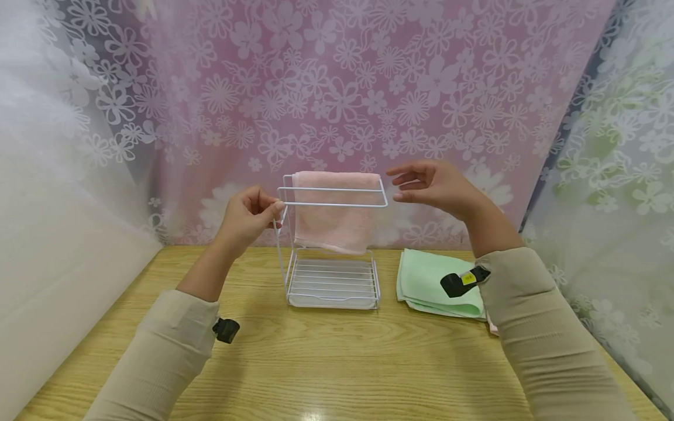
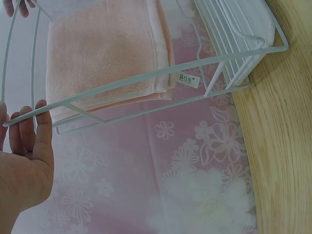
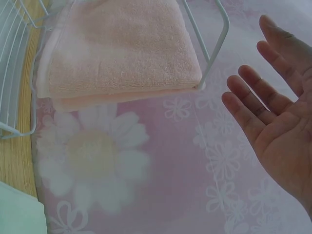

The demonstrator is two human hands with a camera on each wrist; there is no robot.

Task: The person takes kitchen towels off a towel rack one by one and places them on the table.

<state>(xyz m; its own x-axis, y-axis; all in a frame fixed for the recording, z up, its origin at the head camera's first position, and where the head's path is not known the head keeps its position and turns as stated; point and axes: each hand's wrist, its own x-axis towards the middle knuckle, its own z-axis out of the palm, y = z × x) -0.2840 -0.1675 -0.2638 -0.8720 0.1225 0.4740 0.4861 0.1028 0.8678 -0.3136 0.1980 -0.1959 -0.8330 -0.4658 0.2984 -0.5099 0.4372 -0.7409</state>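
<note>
A white wire rack (image 1: 337, 205) stands on the table with a folded pink towel (image 1: 334, 225) draped over its rear top bar. My left hand (image 1: 247, 219) pinches the rack's front upright at the upper left corner; in the left wrist view its fingers (image 2: 44, 129) lie against the wire. Off the rack's right end, my right hand (image 1: 439, 187) hovers in the air. Its fingers (image 3: 246, 114) are spread and touch nothing in the right wrist view. A small white label (image 2: 187, 79) shows by the towel's lower edge.
At the rack's base sits a white slatted tray (image 1: 334, 283). To its right a folded green cloth (image 1: 426, 280) lies on the wooden table (image 1: 316, 362), a bit of pink fabric (image 1: 492, 325) beside it. Behind hangs a pink floral curtain (image 1: 337, 88).
</note>
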